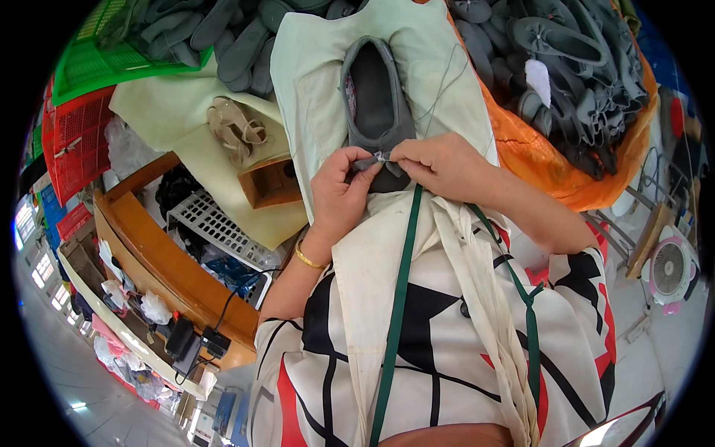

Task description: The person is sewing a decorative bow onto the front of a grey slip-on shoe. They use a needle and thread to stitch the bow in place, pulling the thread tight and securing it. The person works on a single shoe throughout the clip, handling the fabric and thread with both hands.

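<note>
A dark grey flat shoe [376,93] lies on the pale cloth over my lap, its opening toward the far side and its toe toward me. At the toe sits a small grey bow [382,158] with something shiny at its middle. My left hand [344,190] pinches the bow's left side between thumb and finger. From the right, my right hand [441,164] pinches at the bow's centre, its fingertips pressed together. A thin dark thread [439,93] loops over the cloth right of the shoe. Whether a needle is between the right fingers is too small to tell.
Grey shoes [558,41] fill an orange sack [514,153] at the right; more grey shoes [242,52] lie at the far left by a green crate [97,59]. Beige sandals [237,127] rest near a wooden box [268,185]. A white basket [223,227] and a fan [670,268] stand lower.
</note>
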`<state>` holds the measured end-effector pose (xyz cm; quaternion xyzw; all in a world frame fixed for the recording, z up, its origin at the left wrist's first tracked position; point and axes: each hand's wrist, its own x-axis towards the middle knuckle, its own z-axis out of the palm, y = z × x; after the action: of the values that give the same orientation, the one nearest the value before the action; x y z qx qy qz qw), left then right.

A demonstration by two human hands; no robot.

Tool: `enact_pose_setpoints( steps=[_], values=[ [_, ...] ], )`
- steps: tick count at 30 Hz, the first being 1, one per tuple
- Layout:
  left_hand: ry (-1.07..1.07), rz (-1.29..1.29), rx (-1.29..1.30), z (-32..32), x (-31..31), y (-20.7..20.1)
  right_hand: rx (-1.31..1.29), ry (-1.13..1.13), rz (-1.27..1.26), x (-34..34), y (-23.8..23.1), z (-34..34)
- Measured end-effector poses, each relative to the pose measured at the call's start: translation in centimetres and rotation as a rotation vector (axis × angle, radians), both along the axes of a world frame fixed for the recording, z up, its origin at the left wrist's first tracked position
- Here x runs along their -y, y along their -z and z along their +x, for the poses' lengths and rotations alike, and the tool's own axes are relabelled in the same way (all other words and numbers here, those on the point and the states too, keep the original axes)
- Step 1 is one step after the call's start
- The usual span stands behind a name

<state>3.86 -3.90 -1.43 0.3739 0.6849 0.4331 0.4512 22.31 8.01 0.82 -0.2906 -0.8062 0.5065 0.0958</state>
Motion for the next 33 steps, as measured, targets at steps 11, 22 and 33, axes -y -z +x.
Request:
enact_pose_setpoints(
  steps=[11, 22, 33],
  values=[
    [-0.025, -0.002, 0.039, 0.1, -0.1, 0.2, 0.027, -0.019, 0.012, -0.2, -0.2, -0.1],
    [-0.062, -0.077, 0.205, 0.0, 0.0, 0.2, 0.089, -0.059, 0.149, 1.3, -0.3, -1.2],
    [0.059, 0.116, -0.256, 0.3, 0.3, -0.1, 0.146, -0.070, 0.192, 1.7, 1.1, -1.7]
  ],
)
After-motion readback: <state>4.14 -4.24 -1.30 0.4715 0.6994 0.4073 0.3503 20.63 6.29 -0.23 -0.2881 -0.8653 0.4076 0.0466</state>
